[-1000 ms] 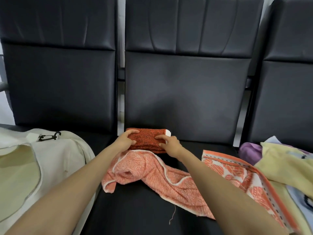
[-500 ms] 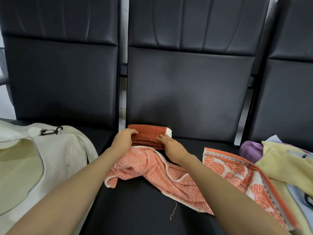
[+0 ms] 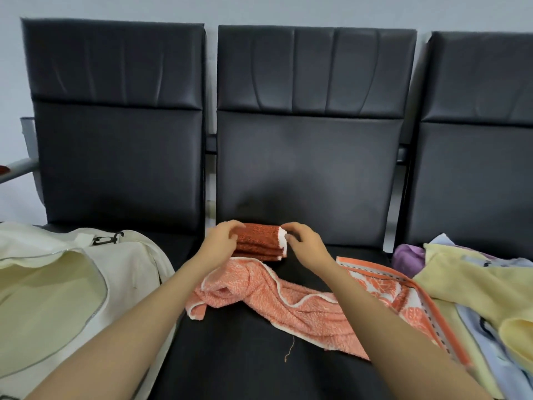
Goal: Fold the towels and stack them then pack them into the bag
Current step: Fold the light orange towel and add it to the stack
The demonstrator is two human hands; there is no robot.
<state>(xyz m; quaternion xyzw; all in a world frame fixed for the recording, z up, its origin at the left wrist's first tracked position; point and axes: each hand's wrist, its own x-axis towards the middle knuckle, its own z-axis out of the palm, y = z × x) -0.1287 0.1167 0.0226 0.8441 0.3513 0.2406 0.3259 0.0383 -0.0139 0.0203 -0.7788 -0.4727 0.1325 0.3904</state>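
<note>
Three black padded chairs [image 3: 311, 157] in a row against a plain pale wall [image 3: 259, 8], and the middle seat [image 3: 245, 359] is doing duty as the worktable. The folded dark orange towel [image 3: 259, 241] sits at the back of that seat, right up by the backrest. The left hand [image 3: 220, 241] has its fingers curled over the left end, and the right hand [image 3: 305, 245] pinches the white-hemmed right end between thumb and fingertips. Just in front, a lighter orange towel [image 3: 288, 301] lies crumpled and unfolded across the seat, running off to the right. An open cream bag [image 3: 57, 284] with a black clip [image 3: 106, 238] is on the left chair. Yellow [image 3: 461, 281], purple [image 3: 406, 255] and pale blue [image 3: 490, 342] towels are heaped on the right one.
</note>
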